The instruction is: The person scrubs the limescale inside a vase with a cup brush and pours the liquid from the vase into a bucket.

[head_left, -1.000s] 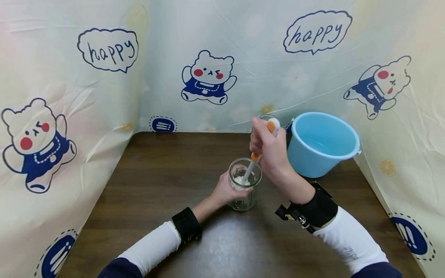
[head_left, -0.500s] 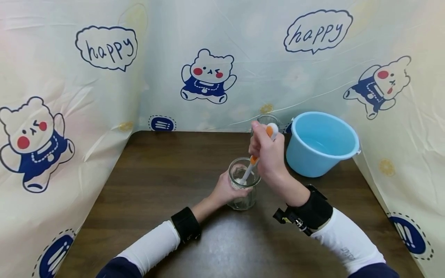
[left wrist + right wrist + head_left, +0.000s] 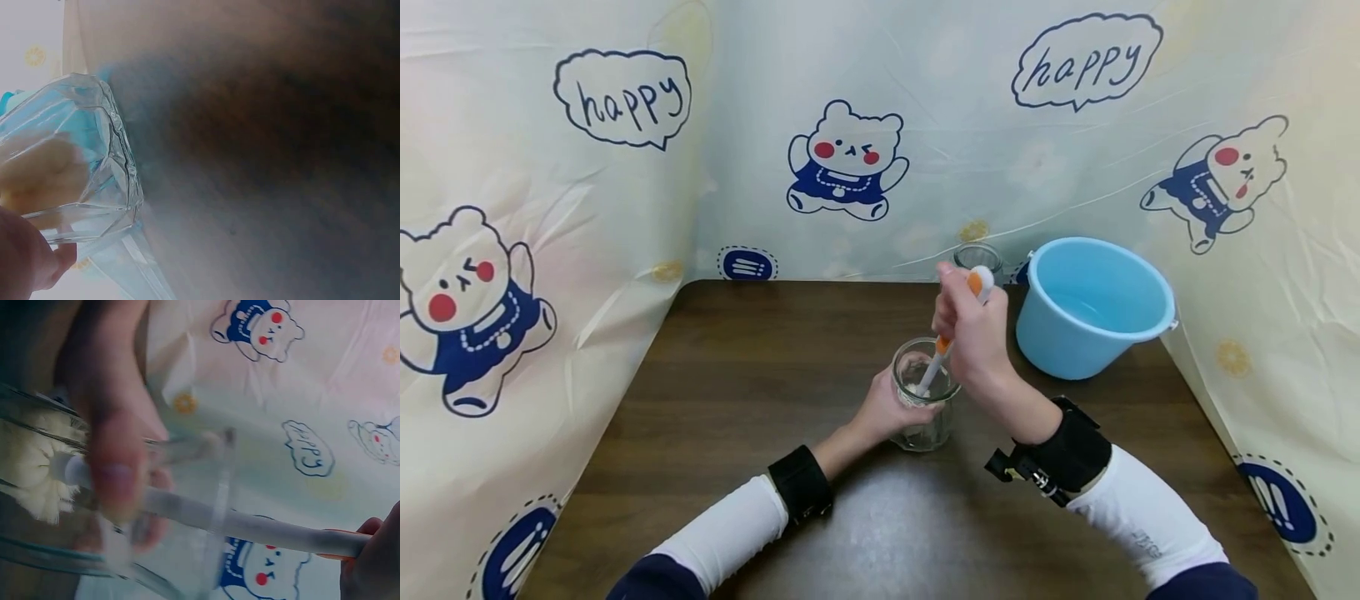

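A clear glass jar [image 3: 927,435] stands near the middle of the table, its mouth tilted little if at all. My left hand [image 3: 893,410] grips it round the side, the thumb across the front. Into its mouth runs a bottle brush [image 3: 281,534] with a grey-white shaft and an orange and white handle. My right hand [image 3: 976,333] holds that handle from above, fingers curled round it. Inside the jar, the pale brush head [image 3: 34,462] shows in the right wrist view, partly behind the left thumb. The jar's faceted base shows in the left wrist view.
A light blue bucket [image 3: 1063,350] stands at the back right of the dark wooden table [image 3: 737,375]. Left of it at the back edge is a second glass vessel [image 3: 979,257], partly hidden by my right hand. A printed curtain [image 3: 970,125] encloses the back and sides.
My right hand has moved slightly down and left, and the brush sits a little deeper in the jar. The left hand keeps its grip. The head view has shifted slightly.
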Motion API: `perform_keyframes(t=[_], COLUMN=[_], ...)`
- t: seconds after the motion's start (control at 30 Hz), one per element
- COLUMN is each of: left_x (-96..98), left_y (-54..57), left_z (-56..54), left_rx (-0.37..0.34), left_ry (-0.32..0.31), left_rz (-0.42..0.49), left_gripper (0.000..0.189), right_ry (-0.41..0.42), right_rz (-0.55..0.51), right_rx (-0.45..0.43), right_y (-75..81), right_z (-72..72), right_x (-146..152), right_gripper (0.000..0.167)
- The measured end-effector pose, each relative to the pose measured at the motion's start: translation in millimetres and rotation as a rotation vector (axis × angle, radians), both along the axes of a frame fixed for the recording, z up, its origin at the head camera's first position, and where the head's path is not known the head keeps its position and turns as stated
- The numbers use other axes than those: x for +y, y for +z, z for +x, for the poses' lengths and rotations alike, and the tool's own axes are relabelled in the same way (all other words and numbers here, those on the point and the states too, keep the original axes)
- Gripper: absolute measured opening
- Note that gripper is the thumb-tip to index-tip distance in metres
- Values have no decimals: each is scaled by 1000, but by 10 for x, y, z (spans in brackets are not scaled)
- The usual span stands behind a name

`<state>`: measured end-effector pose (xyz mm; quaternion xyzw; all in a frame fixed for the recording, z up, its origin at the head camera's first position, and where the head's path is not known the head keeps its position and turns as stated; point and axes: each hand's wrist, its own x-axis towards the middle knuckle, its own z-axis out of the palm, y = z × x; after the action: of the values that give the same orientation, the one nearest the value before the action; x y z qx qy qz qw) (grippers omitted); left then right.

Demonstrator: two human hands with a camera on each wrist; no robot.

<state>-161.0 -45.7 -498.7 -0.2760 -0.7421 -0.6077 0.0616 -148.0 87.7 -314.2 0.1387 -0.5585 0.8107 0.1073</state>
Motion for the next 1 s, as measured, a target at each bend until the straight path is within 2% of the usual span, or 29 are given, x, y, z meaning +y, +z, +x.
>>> perform_keyframes(t=[0.1, 0.23, 0.37, 0.5, 0.6, 0.8, 0.87, 1.0], left_x=[3, -13, -23, 0, 9, -2, -10, -25], left_y=[6, 11, 5, 1, 3, 29, 27, 10], left_z=[-14, -15, -8, -17, -24, -34, -32, -29], left_rx=[20, 4, -16, 5, 25, -6, -23, -23], left_ry=[2, -4, -11, -18, -12, -24, -37, -21], left_rz=[5, 0, 1, 18, 20, -20, -27, -48], left_gripper=[64, 65, 66, 67, 68, 71, 73, 76], right_ry=[-5, 32, 59, 76, 102, 136, 142, 165], right_rz=[-13, 21, 104, 172, 233, 466, 485, 497], right_rx=[40, -2, -26, 53, 90, 35, 30, 93], right_y=[26, -64, -58, 93, 146, 43, 50, 151], right_z=[-17, -7, -2, -8, -14, -25, -28, -29], right_x=[19, 16, 28, 72, 74, -18, -46, -80], right_gripper=[45, 45, 47, 50, 52, 47, 45, 48])
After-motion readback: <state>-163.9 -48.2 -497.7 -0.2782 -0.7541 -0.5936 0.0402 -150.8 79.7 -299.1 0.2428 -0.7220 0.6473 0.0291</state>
